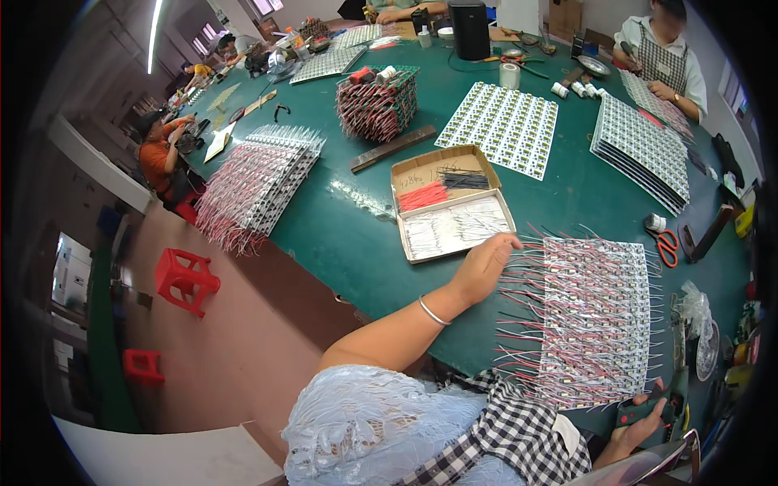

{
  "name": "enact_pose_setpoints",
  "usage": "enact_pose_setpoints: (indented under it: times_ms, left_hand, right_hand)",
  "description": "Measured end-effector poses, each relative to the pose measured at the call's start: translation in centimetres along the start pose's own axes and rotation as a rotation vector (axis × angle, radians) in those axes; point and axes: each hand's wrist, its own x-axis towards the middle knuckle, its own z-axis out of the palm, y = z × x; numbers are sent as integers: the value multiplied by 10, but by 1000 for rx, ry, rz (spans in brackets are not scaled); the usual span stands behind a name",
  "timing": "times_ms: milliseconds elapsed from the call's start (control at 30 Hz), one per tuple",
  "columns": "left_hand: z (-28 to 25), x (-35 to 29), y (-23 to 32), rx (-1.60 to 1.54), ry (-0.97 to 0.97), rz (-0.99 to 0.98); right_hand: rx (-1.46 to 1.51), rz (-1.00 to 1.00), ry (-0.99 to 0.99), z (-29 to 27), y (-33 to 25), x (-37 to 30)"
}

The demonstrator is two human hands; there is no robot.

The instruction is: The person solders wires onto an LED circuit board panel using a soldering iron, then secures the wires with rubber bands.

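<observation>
A white circuit board panel [596, 316] lies on the green table before me, covered in rows of red and white wires that stick out past its left edge. At the panel's upper left corner is my left hand [485, 267], its fingers pressed together by the wire ends; whatever is between the fingertips is too small to make out. My right hand [642, 423] is closed around a dark green hand-held tool [636, 411] at the panel's lower right corner; its exact kind is unclear. Beside my left hand sits an open cardboard box [412, 253] with red, black and white wires sorted inside.
Wired panels are stacked at left [259, 182] and in a bundle [377, 105] behind a dark bar [394, 149]. Bare panels [501, 130] lie beyond the box, with another stack [644, 150] at right. Orange-handled scissors [667, 248] lie near the right edge. Other people sit around the table.
</observation>
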Motion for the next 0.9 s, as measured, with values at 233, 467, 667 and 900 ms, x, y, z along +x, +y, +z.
enact_pose_setpoints:
  times_ms: [233, 467, 667, 900]
  left_hand:
    - [0, 6, -11, 147, 39, 74]
    - [2, -2, -12, 43, 214, 107]
    - [12, 3, -19, 340, 211, 13]
    - [12, 5, -11, 361, 337, 104]
  right_hand:
    - [55, 43, -108, -16, 9, 13]
    - [109, 14, -171, -13, 9, 8]
    - [150, -14, -118, -10, -1, 0]
    - [284, 56, -74, 5, 5, 1]
